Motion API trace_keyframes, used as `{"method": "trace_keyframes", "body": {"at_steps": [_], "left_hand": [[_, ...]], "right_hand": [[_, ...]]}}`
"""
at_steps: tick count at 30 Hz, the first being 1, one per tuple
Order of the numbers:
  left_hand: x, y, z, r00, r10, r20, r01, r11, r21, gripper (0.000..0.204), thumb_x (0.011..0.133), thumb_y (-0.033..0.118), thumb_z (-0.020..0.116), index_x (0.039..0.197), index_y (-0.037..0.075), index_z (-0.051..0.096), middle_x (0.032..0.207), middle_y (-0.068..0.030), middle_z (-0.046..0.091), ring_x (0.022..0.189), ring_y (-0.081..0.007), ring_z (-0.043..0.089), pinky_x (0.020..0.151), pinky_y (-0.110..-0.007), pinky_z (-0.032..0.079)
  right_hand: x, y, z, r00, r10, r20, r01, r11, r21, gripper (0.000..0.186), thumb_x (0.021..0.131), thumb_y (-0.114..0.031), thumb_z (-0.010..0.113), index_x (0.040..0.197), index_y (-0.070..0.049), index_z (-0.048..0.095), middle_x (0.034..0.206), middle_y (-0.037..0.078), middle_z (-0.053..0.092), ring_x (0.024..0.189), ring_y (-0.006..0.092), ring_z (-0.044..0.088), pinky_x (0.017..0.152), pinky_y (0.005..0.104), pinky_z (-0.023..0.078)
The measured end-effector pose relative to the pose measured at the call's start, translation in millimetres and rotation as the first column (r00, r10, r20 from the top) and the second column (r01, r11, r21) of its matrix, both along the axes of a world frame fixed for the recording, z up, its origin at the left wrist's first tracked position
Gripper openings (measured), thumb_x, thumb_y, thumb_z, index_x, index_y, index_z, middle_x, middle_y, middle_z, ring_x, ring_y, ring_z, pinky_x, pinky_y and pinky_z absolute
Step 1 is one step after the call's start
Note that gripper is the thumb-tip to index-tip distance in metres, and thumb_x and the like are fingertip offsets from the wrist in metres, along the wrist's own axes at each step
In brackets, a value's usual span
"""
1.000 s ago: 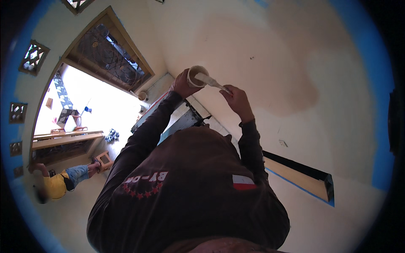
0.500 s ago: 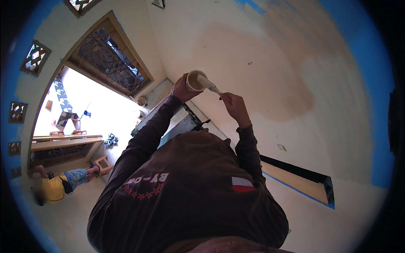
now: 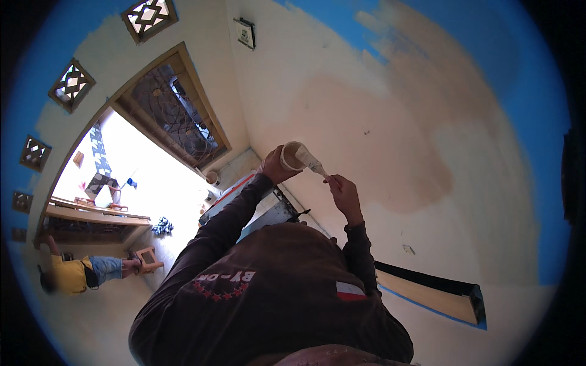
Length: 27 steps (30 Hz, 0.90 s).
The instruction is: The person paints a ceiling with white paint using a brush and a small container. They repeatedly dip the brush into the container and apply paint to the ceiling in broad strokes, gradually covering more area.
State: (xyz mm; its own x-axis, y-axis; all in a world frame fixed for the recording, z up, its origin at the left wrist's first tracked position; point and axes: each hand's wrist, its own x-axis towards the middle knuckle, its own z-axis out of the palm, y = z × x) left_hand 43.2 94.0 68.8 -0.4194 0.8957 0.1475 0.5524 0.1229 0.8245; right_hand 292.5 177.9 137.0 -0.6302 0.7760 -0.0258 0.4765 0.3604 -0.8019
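Left hand: round off-white tub clamped in fingers
Right hand: flat whitish brush pinched by fingers
Dark brown shirt: white lettering, red stars printed

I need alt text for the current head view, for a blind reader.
A person's left hand holds a pale tub while the right hand holds a flat brush at the rim, before a patchy, part-blue wall. At left, another person in yellow apparently stands on a stool.

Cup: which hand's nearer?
Left. The left hand grips the side of the cup; the right hand is apart from it, to its right, holding the handle of the brush.
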Motion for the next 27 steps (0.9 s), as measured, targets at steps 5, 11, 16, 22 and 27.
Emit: {"method": "trace_keyframes", "body": {"at_steps": [5,11,16,22,27], "left_hand": [[-3.8,1.7,-16.0,1.0,-0.026,-0.005,0.026,0.996,0.082,0.079,0.07,0.04,0.091,0.133,0.009,0.054,0.128,-0.0143,0.064,0.119,-0.0318,0.063,0.1,-0.044,0.053],[0.1,-1.5,-18.5,1.0,-0.001,-0.017,0.003,0.994,0.107,0.081,0.069,0.039,0.092,0.133,0.01,0.053,0.126,-0.0142,0.065,0.118,-0.0321,0.064,0.098,-0.046,0.053],[5.2,0.9,-5.9,1.0,0.0,-0.025,0.001,0.998,0.059,0.087,0.065,0.038,0.094,0.134,0.007,0.051,0.125,-0.017,0.065,0.116,-0.0346,0.064,0.096,-0.046,0.054],[2.4,3.0,-22.1,0.995,0.048,-0.085,-0.043,0.997,0.059,0.087,0.065,0.039,0.094,0.133,0.006,0.051,0.124,-0.0188,0.065,0.116,-0.0371,0.064,0.095,-0.048,0.053],[-8.8,6.7,-45.1,0.994,0.058,-0.088,-0.054,0.997,0.054,0.09,0.063,0.044,0.093,0.133,0.006,0.052,0.122,-0.0207,0.066,0.114,-0.0403,0.064,0.093,-0.051,0.053]], "right_hand": [[-2.6,-2.3,-12.0,0.995,-0.002,-0.102,0.005,1.0,0.03,0.036,0.101,-0.034,0.06,0.099,-0.001,0.073,0.083,0.017,0.073,0.072,0.0251,0.07,0.068,0.0363,0.052],[-3.6,-4.8,-9.4,0.996,-0.02,-0.087,0.02,1.0,-0.001,0.036,0.099,-0.035,0.062,0.099,0.0,0.073,0.083,0.019,0.072,0.073,0.0283,0.07,0.069,0.0383,0.052],[-2.8,-3.9,-18.0,0.995,-0.048,-0.088,0.055,0.995,0.079,0.033,0.099,-0.032,0.063,0.099,0.0,0.073,0.08,0.018,0.07,0.07,0.0276,0.066,0.067,0.0388,0.051],[-7.1,-8.6,-17.9,0.993,-0.07,-0.096,0.08,0.991,0.109,0.033,0.098,-0.033,0.064,0.096,-0.001,0.073,0.078,0.018,0.069,0.069,0.0312,0.067,0.066,0.0403,0.051],[-5.9,-16.8,-7.9,0.977,-0.105,-0.187,0.102,0.994,-0.03,0.033,0.097,-0.033,0.064,0.094,-0.001,0.073,0.077,0.019,0.068,0.068,0.0341,0.066,0.065,0.0422,0.051]]}}
